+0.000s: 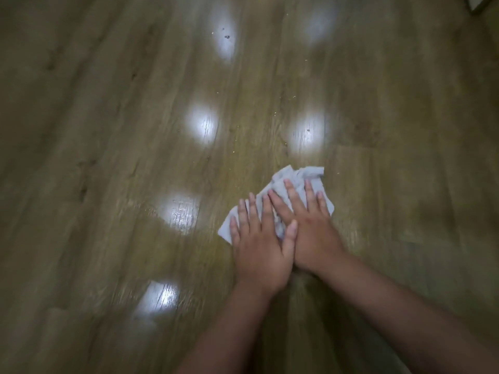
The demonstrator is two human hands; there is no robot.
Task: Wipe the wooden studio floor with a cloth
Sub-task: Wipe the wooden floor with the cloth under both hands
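Observation:
A crumpled light grey cloth (295,175) lies on the glossy wooden floor (108,163), a little right of centre. My left hand (259,240) presses flat on the cloth's near left part, fingers stretched out and slightly apart. My right hand (310,228) lies flat on its right part, and my left thumb rests over the right hand's edge. Both palms hold the cloth down against the boards; no fingers curl around it. The cloth's middle is hidden under my hands. Both bare forearms come in from the bottom right.
Small pale crumbs and dark specks (226,37) dot the boards beyond the cloth, with another speck (308,130) just ahead of it. Bright ceiling-light reflections (202,124) run in two rows. A dark edge with a pale surface (483,2) shows at the top right corner.

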